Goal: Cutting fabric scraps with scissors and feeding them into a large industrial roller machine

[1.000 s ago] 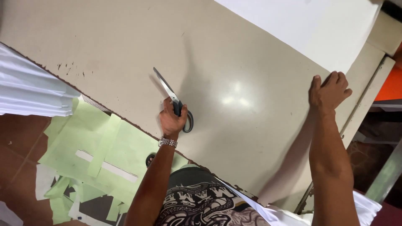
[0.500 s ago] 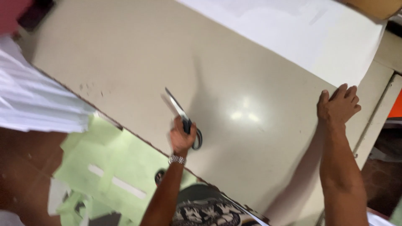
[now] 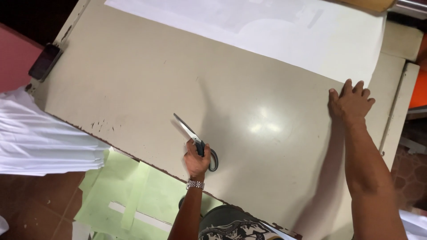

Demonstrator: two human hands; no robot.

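My left hand (image 3: 196, 161), with a metal watch on its wrist, grips the dark handles of a pair of scissors (image 3: 195, 139) resting on the beige table (image 3: 133, 84) near its front edge. The blades point away to the upper left, nearly closed. My right hand (image 3: 350, 101) lies flat on the table at the right, fingers spread. Its fingertips touch the near edge of a large white sheet (image 3: 267, 31) that covers the far part of the table.
A dark phone (image 3: 44, 61) lies at the table's left corner. White folded fabric (image 3: 40, 138) hangs off the left. Pale green paper pieces (image 3: 133, 195) lie on the brown floor below the front edge. A brown roll (image 3: 369, 4) sits at the far right.
The view has swung, so more of the table's left side and the phone show. Both hands keep their places, the left still on the scissors and the right flat.
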